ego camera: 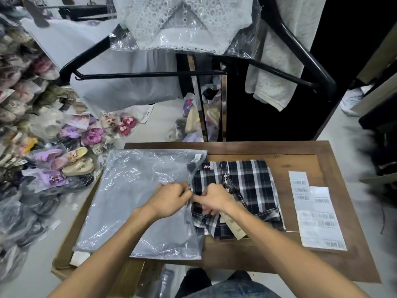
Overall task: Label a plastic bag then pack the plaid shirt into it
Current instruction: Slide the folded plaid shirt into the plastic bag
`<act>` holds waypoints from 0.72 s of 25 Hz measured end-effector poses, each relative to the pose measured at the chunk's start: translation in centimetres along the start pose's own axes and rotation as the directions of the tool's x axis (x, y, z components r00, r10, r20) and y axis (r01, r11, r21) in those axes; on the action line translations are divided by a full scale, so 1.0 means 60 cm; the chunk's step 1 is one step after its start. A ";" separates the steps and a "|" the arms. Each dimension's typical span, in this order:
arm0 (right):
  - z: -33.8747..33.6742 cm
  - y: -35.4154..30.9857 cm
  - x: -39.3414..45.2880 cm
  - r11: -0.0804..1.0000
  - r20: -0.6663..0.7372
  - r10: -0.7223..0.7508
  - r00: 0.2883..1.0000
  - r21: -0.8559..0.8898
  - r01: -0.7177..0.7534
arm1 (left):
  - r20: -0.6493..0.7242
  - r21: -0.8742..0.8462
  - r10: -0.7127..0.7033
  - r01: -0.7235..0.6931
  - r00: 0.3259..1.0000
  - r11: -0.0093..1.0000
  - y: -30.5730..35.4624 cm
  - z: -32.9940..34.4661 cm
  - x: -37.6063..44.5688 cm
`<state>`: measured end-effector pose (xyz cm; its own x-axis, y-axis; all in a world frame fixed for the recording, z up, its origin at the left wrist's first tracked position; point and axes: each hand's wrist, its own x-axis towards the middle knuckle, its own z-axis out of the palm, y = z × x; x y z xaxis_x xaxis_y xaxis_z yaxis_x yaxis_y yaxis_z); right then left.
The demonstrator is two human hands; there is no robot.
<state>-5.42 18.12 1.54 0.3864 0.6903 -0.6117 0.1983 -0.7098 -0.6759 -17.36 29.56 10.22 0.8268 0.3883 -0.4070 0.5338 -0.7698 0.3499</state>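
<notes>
A clear plastic bag (137,190) lies flat on the left half of the wooden table (305,151), with a small barcode label (196,158) stuck near its far right corner. A folded black-and-white plaid shirt (247,181) with a cardboard hang tag lies just right of the bag, touching its open edge. My left hand (169,198) pinches the bag's right edge. My right hand (214,198) pinches the same edge from the other side, resting over the shirt's left part.
Sheets of barcode labels (315,209) lie on the table's right side. A black hanger (150,74) and a bagged white lace garment (182,24) hang ahead. Bagged shoes (64,151) are piled on the floor at left.
</notes>
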 end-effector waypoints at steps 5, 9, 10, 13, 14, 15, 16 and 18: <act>-0.030 0.015 -0.023 0.928 -0.338 -0.089 0.937 -0.370 -0.045 | -0.023 0.024 0.014 -0.014 1.000 1.000 0.004 0.012 -0.004; -0.087 0.097 -0.021 0.912 -0.565 0.039 0.824 -0.318 -0.261 | -0.078 0.053 0.015 -0.011 0.997 0.999 0.007 0.016 0.003; -0.092 0.118 -0.022 0.899 -0.544 0.045 0.838 -0.343 -0.271 | -0.086 0.061 0.022 -0.016 0.996 0.998 0.010 0.019 0.006; -0.066 0.146 -0.027 0.871 -0.464 0.002 0.886 -0.434 -0.230 | -0.102 0.036 0.045 -0.042 0.994 0.998 0.021 0.033 0.009; -0.056 0.144 -0.028 0.870 -0.470 -0.003 0.883 -0.436 -0.229 | -0.099 0.025 0.053 -0.051 0.994 0.998 0.023 0.039 0.010; -0.048 0.138 -0.029 0.872 -0.482 -0.002 0.876 -0.429 -0.234 | -0.083 0.012 0.063 -0.062 0.995 0.998 0.023 0.046 0.011; -0.043 0.132 -0.032 0.878 -0.497 -0.003 0.868 -0.416 -0.235 | -0.059 -0.002 0.072 -0.072 0.996 0.997 0.021 0.053 0.013; -0.046 0.126 -0.040 0.918 -0.589 0.056 0.806 -0.288 -0.274 | -0.017 -0.006 0.083 -0.083 0.996 0.997 0.016 0.064 0.015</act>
<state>-2.37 10.68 -0.96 0.8531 0.4345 -0.2890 0.3354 -0.8808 -0.3342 -16.80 27.22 6.93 0.8710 0.3317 -0.3624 0.4645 -0.7961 0.3879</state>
